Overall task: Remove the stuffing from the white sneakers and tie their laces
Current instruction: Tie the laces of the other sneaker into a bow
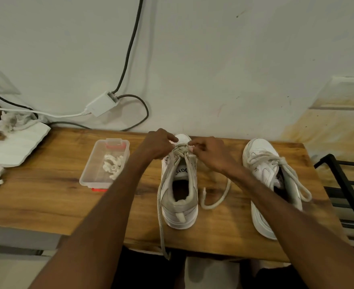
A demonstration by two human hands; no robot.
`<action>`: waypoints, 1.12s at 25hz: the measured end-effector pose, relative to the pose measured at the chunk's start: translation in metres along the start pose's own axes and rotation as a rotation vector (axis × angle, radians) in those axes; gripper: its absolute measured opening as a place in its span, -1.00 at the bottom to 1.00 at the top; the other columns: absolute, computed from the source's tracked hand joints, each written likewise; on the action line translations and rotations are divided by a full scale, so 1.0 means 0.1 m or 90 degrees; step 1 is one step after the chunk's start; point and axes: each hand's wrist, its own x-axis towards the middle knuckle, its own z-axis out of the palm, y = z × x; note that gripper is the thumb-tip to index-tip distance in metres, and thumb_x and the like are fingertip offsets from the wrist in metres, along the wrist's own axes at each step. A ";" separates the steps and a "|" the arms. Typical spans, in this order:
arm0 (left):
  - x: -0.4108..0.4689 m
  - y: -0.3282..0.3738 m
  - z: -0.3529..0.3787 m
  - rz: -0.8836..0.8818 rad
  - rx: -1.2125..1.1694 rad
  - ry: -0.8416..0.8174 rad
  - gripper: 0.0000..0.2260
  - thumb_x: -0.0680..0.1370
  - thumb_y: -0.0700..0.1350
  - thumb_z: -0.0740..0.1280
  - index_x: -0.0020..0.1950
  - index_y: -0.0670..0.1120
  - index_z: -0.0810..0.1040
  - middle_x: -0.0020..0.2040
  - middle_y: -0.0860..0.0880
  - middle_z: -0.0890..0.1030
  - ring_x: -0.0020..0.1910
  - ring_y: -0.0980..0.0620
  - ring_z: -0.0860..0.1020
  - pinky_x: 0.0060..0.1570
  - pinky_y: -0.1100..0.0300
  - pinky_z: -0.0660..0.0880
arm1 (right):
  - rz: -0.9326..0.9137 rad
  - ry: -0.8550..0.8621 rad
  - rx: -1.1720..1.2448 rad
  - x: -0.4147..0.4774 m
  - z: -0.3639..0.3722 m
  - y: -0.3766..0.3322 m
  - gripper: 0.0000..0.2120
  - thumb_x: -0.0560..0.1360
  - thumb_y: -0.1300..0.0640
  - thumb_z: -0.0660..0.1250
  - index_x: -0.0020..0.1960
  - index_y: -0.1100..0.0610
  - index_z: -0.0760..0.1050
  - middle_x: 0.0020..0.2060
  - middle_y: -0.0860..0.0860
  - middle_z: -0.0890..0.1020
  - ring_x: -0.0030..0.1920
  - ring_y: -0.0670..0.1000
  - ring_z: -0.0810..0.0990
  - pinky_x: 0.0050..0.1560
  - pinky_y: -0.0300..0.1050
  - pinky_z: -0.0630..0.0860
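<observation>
- We see the left hand point(158, 146) and right hand point(210, 154) meeting over the front of the middle sneaker point(179, 205). It stands at mid-table with its heel toward the near edge. The fingers point(173, 138) of both hands are curled in and pinching the lace point(181, 150) at a bunched crossing.
- One loose lace end point(161, 232) trails down the sneaker's left side and hangs over the near edge of the table point(46, 195). We think a forearm or knee could snag it and pull the knot undone or drag the shoe.
- The other lace end point(218, 195) curls on the table between the two shoes. If the two ends are unequal, we expect a lopsided bow.
- Nothing pins the shoe down, so a hard pull could tip or slide it.
- The second sneaker point(270, 184), near the right edge, shows slack loops, and we cannot tell whether it is properly knotted.
- White stuffing point(112, 165) lies in a clear container point(104, 178) left of the middle sneaker, whose opening looks dark and empty.
- Writing: the tongue label point(182, 171) reads roughly "GYI", partly covered. We cannot read the smaller side print.
</observation>
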 end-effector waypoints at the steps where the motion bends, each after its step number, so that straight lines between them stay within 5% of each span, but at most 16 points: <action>1: 0.04 0.01 0.06 0.017 0.033 -0.005 -0.73 0.54 -0.21 0.32 0.22 -0.07 0.63 0.19 -0.12 0.64 0.05 -0.08 0.63 -0.01 0.17 0.54 | -0.015 0.016 0.023 0.03 0.06 -0.03 -0.76 0.52 0.07 0.35 0.16 0.07 0.62 0.00 0.03 0.70 -0.02 -0.02 0.64 -0.01 -0.17 0.52; 5: 0.12 0.01 0.10 0.018 0.068 -0.011 -0.68 0.49 -0.28 0.31 0.20 -0.06 0.65 0.19 -0.09 0.64 0.09 -0.07 0.60 -0.01 0.19 0.52 | -0.012 0.072 0.086 0.08 0.17 0.03 -0.79 0.50 0.12 0.38 0.12 0.05 0.64 -0.05 0.01 0.71 -0.09 -0.10 0.65 0.01 -0.08 0.60; 10: 0.07 -0.11 0.02 0.053 0.001 -0.015 -0.75 0.36 -0.19 0.55 0.02 -0.05 0.70 0.01 -0.07 0.70 -0.09 0.03 0.65 0.01 0.04 0.61 | -0.002 0.050 0.194 0.06 0.05 0.01 -0.85 0.41 0.19 0.49 -0.03 0.05 0.69 -0.12 -0.05 0.72 -0.12 -0.14 0.66 -0.02 -0.16 0.61; 15: 0.06 -0.14 0.10 0.110 0.080 0.061 -0.87 0.43 -0.09 0.50 -0.03 0.00 0.70 -0.05 -0.01 0.71 -0.20 0.09 0.61 -0.11 0.18 0.53 | -0.059 0.099 0.063 0.06 0.17 -0.06 -0.90 0.46 0.20 0.40 -0.14 0.01 0.63 -0.15 -0.09 0.63 -0.17 -0.09 0.57 -0.16 -0.13 0.52; 18: 0.05 -0.13 0.05 0.097 0.144 0.002 -0.89 0.55 -0.10 0.37 0.04 -0.06 0.64 -0.01 -0.02 0.69 -0.14 0.04 0.60 -0.10 0.13 0.51 | -0.058 0.033 0.010 0.05 0.14 -0.04 -0.92 0.53 0.22 0.28 -0.10 0.13 0.53 -0.09 -0.02 0.56 -0.09 -0.04 0.50 -0.16 -0.15 0.42; 22: -0.01 -0.10 -0.01 0.042 -0.041 -0.094 -0.92 0.58 -0.13 0.34 0.04 -0.09 0.59 0.00 -0.07 0.66 -0.04 -0.08 0.66 -0.10 -0.07 0.64 | -0.027 -0.012 0.004 0.02 -0.03 0.01 -0.90 0.56 0.20 0.25 -0.07 0.17 0.53 -0.12 -0.02 0.55 -0.11 -0.05 0.49 -0.14 -0.09 0.40; 26: 0.00 0.02 0.14 0.071 0.028 -0.033 -0.94 0.55 -0.08 0.36 -0.03 -0.03 0.61 -0.12 0.01 0.68 -0.23 0.01 0.66 -0.13 0.04 0.63 | -0.032 0.006 -0.018 0.01 -0.03 0.03 -0.91 0.51 0.27 0.24 -0.11 0.14 0.51 -0.13 0.00 0.55 -0.08 -0.01 0.50 -0.09 -0.04 0.45; 28: 0.04 0.05 0.19 0.081 0.076 0.022 -0.96 0.50 -0.04 0.42 -0.10 0.03 0.60 -0.13 0.05 0.69 -0.17 0.07 0.63 -0.07 0.06 0.59 | -0.044 0.017 -0.025 0.00 0.03 0.03 -0.87 0.46 0.31 0.26 -0.13 0.12 0.52 -0.17 -0.03 0.56 -0.10 -0.01 0.51 -0.08 0.01 0.50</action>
